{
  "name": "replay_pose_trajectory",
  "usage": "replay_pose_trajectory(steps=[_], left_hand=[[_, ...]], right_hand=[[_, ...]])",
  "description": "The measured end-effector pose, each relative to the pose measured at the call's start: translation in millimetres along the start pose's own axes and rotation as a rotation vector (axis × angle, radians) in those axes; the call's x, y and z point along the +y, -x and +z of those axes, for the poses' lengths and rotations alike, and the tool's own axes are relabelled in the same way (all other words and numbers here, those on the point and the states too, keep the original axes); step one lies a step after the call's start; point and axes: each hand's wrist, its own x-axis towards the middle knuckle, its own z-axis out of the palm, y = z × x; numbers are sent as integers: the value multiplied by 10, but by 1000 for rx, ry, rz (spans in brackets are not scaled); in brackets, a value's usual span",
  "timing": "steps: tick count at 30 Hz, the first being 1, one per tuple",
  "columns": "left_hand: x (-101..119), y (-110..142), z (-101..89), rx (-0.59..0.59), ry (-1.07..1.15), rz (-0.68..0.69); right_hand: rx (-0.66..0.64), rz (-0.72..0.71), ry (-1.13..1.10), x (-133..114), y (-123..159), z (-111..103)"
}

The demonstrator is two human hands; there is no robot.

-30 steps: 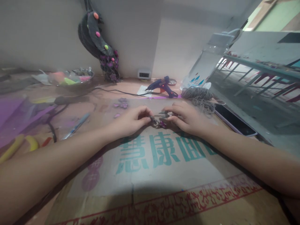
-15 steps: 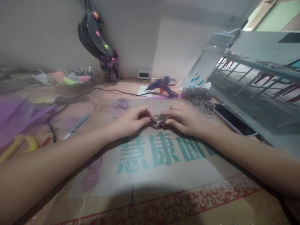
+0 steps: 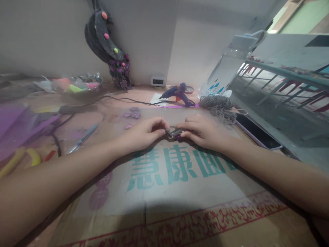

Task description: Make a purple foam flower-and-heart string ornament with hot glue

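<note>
Cardboard (image 3: 164, 195) printed with teal characters lies on a pinkish counter (image 3: 113, 103). Just above the lettering, near the centre, two bare hands face each other at a small grey-and-purple piece (image 3: 176, 133), its finer details too small to tell. The left hand (image 3: 145, 133) has its grip pinched on the left end, thumb against fingers; the right hand (image 3: 202, 130) has its grip pressed together on the right end. Purple flower shapes (image 3: 133, 113), a blue glue gun (image 3: 178, 94) and grey yarn (image 3: 218, 107) lie beyond; a phone (image 3: 258, 132) lies at right.

Pale wall (image 3: 133, 37), grey floor (image 3: 290, 127), long green-edged table (image 3: 288, 71) at right, dim light
</note>
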Motion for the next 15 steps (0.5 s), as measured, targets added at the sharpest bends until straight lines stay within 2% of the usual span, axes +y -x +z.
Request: replay_pose_trajectory(steps=[11, 15], left_hand=[[-18, 6, 1, -4, -16, -5], [-5, 4, 2, -5, -15, -18]], right_hand=[[2, 0, 8, -14, -9, -13], [17, 44, -33, -15, -4, -14]])
